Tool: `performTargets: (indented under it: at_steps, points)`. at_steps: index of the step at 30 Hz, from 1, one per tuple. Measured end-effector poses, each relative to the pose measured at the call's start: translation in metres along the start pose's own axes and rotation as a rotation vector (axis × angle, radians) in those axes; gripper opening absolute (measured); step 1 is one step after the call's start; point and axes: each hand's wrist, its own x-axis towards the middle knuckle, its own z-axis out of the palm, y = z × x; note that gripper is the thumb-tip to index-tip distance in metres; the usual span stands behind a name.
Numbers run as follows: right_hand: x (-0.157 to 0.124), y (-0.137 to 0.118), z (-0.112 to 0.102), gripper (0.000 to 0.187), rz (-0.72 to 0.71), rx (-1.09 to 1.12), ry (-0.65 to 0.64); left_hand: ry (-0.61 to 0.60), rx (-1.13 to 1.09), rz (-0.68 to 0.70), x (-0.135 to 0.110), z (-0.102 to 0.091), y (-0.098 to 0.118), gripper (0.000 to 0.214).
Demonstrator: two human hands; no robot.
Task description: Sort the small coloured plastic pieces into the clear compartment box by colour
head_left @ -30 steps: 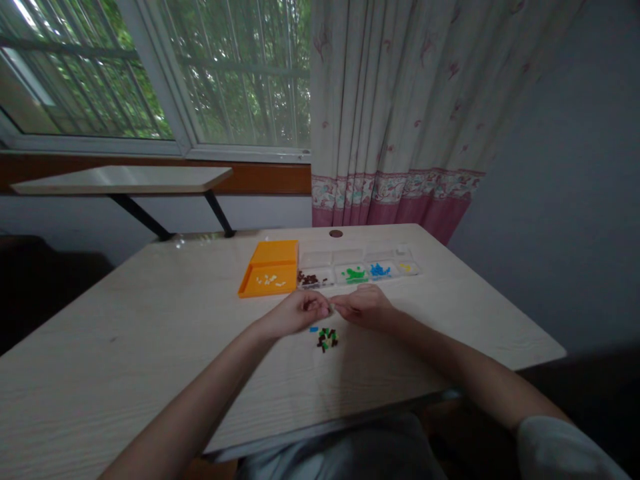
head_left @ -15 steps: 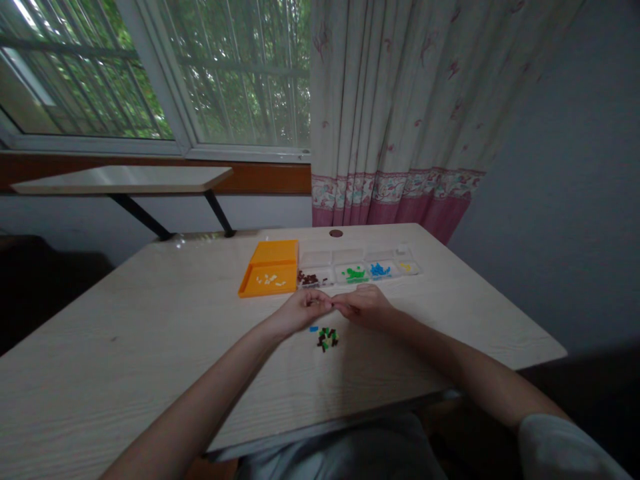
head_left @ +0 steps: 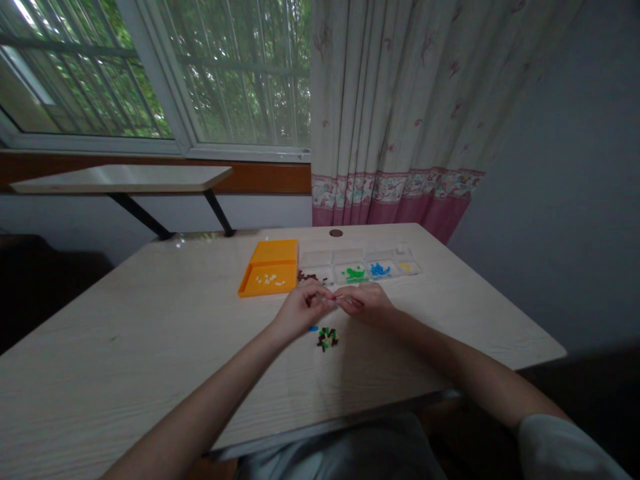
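My left hand [head_left: 307, 307] and my right hand [head_left: 365, 301] meet fingertip to fingertip above the table. Both are closed in a pinch; whatever lies between the fingertips is too small to make out. Just below them on the tabletop sits a cluster of small brown, green and pale yellow pieces [head_left: 327, 339]. A blue piece [head_left: 313, 329] lies at its upper left, near my left wrist. Beyond my hands, a clear divided box [head_left: 345, 257] holds brown pieces [head_left: 311, 276], green pieces [head_left: 355, 273], blue pieces [head_left: 380, 269] and a few yellow ones [head_left: 406, 267].
An open orange case [head_left: 274, 253] with scattered whitish pieces [head_left: 270, 279] stands left of the clear box. A raised shelf [head_left: 125, 179] on black legs is at the table's back left. The table's [head_left: 165, 320] front edge runs close to my lap. A curtain [head_left: 390, 133] hangs behind.
Both hands stay together with only slight shifts of the fingers. My left hand has risen a little and turned. The pieces on the table have not visibly moved.
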Motion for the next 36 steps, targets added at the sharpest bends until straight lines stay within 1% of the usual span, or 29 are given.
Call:
performTargets:
  at_steps: [3,6,7,9,11,13,15,20,24,26,28,31,33,36]
  points:
    - [0.0,-0.003,-0.001,0.028,0.073,0.05,-0.035,0.022,0.076,0.021,0.0,-0.004,0.007,0.015]
    - [-0.004,-0.014,0.0,0.034,0.125,0.073,-0.133,0.146,0.077,-0.01,0.004,-0.011,0.007,0.015]
    - [-0.005,-0.02,0.001,0.038,0.103,0.063,-0.184,0.199,0.06,-0.02,0.005,-0.014,0.004,0.015]
    - [-0.008,-0.033,0.004,0.047,-0.001,0.024,-0.295,0.281,0.019,-0.035,0.008,-0.019,-0.002,0.016]
    - [-0.01,-0.044,0.007,0.052,-0.124,-0.018,-0.378,0.32,-0.003,-0.048,0.01,-0.023,-0.008,0.018]
    - [-0.009,-0.05,0.009,0.053,-0.185,-0.058,-0.402,0.326,0.004,-0.043,0.011,-0.024,-0.01,0.019]
    - [-0.007,-0.052,0.01,0.053,-0.172,-0.09,-0.392,0.313,0.034,-0.016,0.01,-0.023,-0.009,0.018]
    - [-0.002,-0.046,0.012,0.046,-0.079,-0.103,-0.38,0.289,0.095,0.052,0.005,-0.019,0.002,0.014]
    - [0.0,-0.037,0.011,0.046,-0.02,-0.002,-0.363,0.3,0.126,0.064,0.004,-0.021,0.006,0.016]
    - [0.0,-0.028,0.009,0.041,-0.019,0.099,-0.377,0.307,0.144,0.065,0.004,-0.022,0.006,0.017]
    - [0.0,-0.016,0.007,0.031,-0.025,0.193,-0.41,0.317,0.152,0.069,0.003,-0.023,0.005,0.018]
    - [0.001,0.0,0.001,0.023,-0.061,0.265,-0.475,0.336,0.146,0.081,0.002,-0.023,0.003,0.018]
    - [0.002,0.006,-0.002,0.021,-0.084,0.291,-0.495,0.347,0.156,0.086,0.001,-0.023,0.003,0.018]
    - [0.002,0.006,-0.004,0.019,-0.084,0.313,-0.508,0.351,0.196,0.095,0.0,-0.023,0.007,0.017]
